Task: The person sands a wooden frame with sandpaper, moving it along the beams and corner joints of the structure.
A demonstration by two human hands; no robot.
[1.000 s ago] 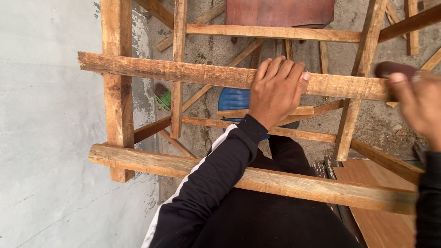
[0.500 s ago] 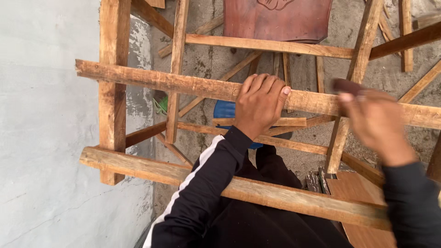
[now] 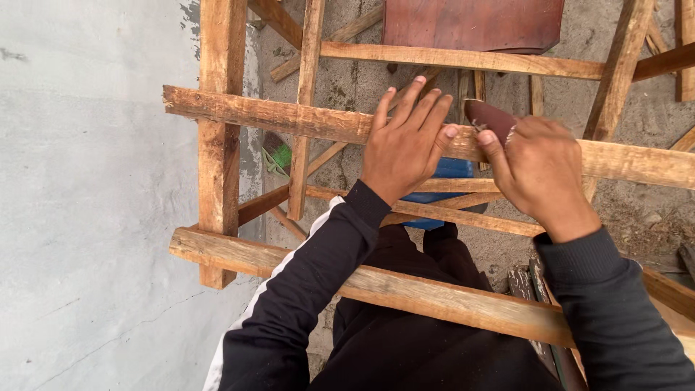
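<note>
Grey plastered wall (image 3: 87,217) fills the left side of the view, and rough concrete ground (image 3: 362,87) lies far below, seen through an open frame of raw wooden battens; the person looks straight down past their own dark trousers and black sleeves, one sleeve with a white stripe. Across the middle runs the upper wooden rail (image 3: 275,116), worn and pale; the left hand (image 3: 405,145) lies on it with fingers spread flat and long, pressing down rather than gripping. The right hand (image 3: 539,170) is curled closed around a small dark reddish-brown block (image 3: 489,116), which it holds against the rail just beside the left fingertips. A second ago the right hand was off at the frame's right edge, well apart from the left; it has since come in along the rail until the two hands nearly touch, while the left hand has stayed on the same rail; the block now meets the wood between them. A lower wooden rail (image 3: 405,289) crosses over the person's lap. Below, a reddish-brown panel (image 3: 470,25) lies at the top, a blue object (image 3: 449,170) sits partly hidden under the hands, and a small green item (image 3: 281,156) rests near the wall; no labels or signs can be made out.
</note>
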